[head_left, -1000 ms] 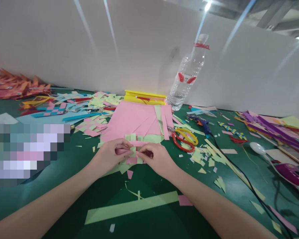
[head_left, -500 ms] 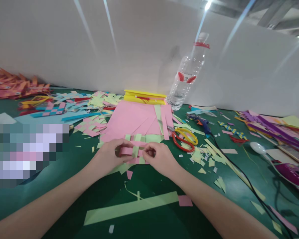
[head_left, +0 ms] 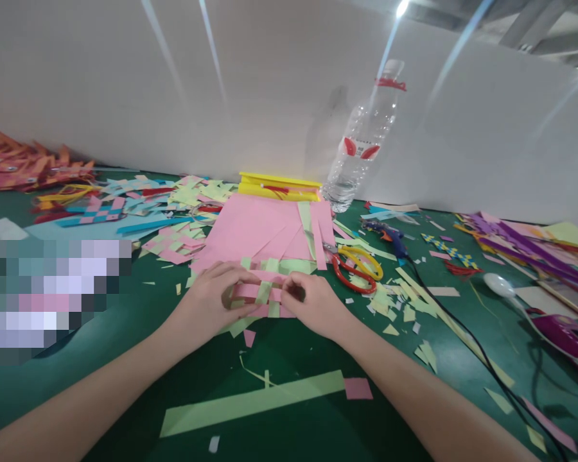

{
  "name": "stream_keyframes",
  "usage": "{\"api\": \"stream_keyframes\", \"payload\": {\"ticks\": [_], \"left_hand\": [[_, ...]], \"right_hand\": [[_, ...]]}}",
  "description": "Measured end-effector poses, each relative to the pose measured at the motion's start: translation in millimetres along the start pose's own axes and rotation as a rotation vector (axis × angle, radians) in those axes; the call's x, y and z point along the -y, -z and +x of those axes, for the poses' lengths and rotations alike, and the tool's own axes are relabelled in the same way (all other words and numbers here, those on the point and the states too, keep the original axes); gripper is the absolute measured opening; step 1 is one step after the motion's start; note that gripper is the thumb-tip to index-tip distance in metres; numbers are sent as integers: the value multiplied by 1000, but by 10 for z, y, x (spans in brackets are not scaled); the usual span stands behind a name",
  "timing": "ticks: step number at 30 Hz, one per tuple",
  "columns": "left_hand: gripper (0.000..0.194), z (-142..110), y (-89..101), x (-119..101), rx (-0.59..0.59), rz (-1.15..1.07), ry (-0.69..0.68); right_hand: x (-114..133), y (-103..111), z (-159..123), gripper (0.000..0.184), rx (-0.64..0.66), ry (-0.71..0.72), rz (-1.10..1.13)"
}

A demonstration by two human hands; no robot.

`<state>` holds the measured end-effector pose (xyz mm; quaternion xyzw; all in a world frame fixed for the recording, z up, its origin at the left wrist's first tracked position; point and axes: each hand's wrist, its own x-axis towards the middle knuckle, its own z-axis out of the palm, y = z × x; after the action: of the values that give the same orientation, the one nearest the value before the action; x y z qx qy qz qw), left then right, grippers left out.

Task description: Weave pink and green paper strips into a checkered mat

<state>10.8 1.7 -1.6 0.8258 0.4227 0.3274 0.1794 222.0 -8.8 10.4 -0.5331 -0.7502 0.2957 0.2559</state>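
Between my hands lies a small weave of pink and pale green paper strips (head_left: 264, 292), its strips crossing over and under each other. My left hand (head_left: 210, 298) curves round the left side, fingers at the upper edge and thumb at the lower. At the right end, thumb and fingertips of my right hand (head_left: 318, 307) are pinched together on the strips; the exact strip under them is hidden. Just behind the weave lie pink paper sheets (head_left: 255, 224). A long pale green strip (head_left: 250, 403) rests on the table nearer to me, a pink piece (head_left: 358, 388) at its right end.
Red and yellow scissors (head_left: 356, 269) and a blue glue gun (head_left: 388, 237) with a black cord lie right. A plastic bottle (head_left: 351, 163) leans at the wall. Paper scraps (head_left: 192, 196) spread behind left. A white spoon-shaped object (head_left: 498, 283) is far right. The left side is partly pixelated.
My right hand has shifted slightly right along the weave, uncovering more of the pink strip beside the green one. My left hand stays nearly in place.
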Motion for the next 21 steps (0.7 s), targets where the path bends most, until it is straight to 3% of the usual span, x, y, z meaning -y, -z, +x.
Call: {"api": "stream_keyframes", "payload": {"ticks": [9, 21], "left_hand": [[37, -50, -67, 110, 56, -4, 40], [32, -67, -41, 80, 91, 70, 20]], "right_hand": [[-22, 62, 26, 13, 0, -61, -2], [-61, 258, 15, 14, 176, -116, -52]]}}
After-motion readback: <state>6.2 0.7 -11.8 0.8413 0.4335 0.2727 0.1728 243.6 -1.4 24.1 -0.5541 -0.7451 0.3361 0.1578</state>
